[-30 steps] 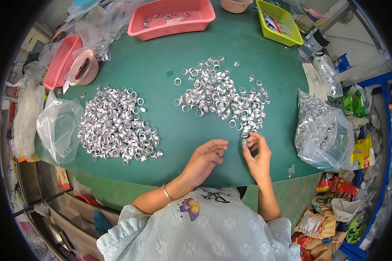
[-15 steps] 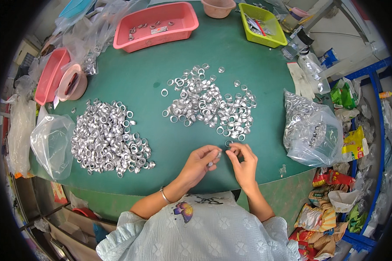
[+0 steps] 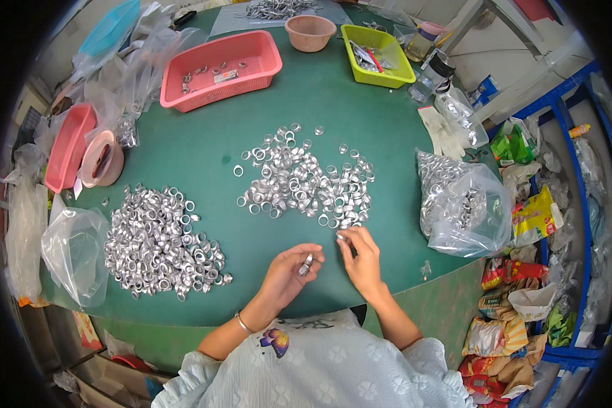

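Two hands meet at the near edge of the green bench: the left hand is curled around a small silver ring, pinched between thumb and fingers, and the right hand has its fingertips closed on another ring at the nearest fringe of the middle heap. That middle heap lies loose and scattered, just beyond the hands. To the person's left sits a denser, larger pile of rings, apart from the hands, with a slack clear bag beside it. To the right, a clear bag of rings stands bulging. Judging by how things lie, a good share of the rings has already gone to the left pile, while the middle heap and the full bag are left to handle, so the work looks somewhere around half done at best. Farther back stand a pink basket holding a few pieces, a yellow-green tray and a small brown bowl.
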Motion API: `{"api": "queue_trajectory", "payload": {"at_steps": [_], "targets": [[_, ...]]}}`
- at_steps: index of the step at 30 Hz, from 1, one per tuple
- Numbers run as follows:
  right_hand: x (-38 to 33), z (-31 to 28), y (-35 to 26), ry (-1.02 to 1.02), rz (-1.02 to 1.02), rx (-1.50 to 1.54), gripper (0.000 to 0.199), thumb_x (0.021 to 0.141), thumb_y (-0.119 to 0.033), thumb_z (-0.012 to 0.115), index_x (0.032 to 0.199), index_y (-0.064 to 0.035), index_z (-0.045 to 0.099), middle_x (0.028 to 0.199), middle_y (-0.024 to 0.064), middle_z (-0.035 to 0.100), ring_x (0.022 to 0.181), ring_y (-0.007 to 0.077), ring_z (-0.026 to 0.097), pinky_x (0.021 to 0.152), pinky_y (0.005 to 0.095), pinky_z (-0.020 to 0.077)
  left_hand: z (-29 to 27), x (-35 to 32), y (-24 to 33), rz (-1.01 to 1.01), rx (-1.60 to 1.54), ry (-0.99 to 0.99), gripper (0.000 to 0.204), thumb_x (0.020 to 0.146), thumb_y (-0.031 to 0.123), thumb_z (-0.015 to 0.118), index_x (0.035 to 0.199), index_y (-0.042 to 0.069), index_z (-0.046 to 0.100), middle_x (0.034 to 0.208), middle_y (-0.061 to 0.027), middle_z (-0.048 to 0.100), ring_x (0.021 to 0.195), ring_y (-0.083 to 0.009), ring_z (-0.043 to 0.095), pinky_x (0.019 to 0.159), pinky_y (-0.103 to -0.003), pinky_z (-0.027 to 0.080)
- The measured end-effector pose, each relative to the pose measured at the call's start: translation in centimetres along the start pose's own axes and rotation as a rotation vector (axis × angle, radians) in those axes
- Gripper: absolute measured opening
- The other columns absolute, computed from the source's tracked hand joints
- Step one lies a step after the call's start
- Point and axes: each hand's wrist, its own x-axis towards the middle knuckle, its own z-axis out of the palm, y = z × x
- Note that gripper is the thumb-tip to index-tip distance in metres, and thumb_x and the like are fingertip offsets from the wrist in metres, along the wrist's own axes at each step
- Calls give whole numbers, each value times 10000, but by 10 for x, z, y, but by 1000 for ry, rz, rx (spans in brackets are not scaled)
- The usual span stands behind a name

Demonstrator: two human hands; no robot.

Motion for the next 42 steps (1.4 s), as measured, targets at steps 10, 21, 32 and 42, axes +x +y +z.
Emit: {"api": "queue_trajectory", "payload": {"at_steps": [10,21,32,42], "targets": [[-9,-9,-17,-210,642,1436,129,886,-106,543,951,-1,580,885,61,605,793,150,578,739,288,475,22,-7,-6,306,534,32,321,798,31,621,1114,26,565,776,13,510,684,-41,457,591,-172,367],[-2,-6,-9,-153,338,625,162,840,-115,588,962,-11,604,907,103,608,839,199,552,767,312,442,17,-7,4,439,851,-9,164,813,57,623,962,34,556,641,21,451,544,-29,376,469,-176,296],[17,5,17,-24,-190,-439,290,704,-101,641,979,-33,582,1159,146,477,1116,309,409,884,413,349,6,2,9,6,176,-16,263,919,298,398,920,67,525,455,-8,335,352,-82,264,311,-199,207],[13,-5,8,8,167,573,239,804,-88,616,1018,0,559,994,70,567,923,178,536,812,301,410,-5,11,3,-131,-138,-32,244,922,275,471,870,50,549,666,-20,453,412,-54,313,310,-169,251]]}}
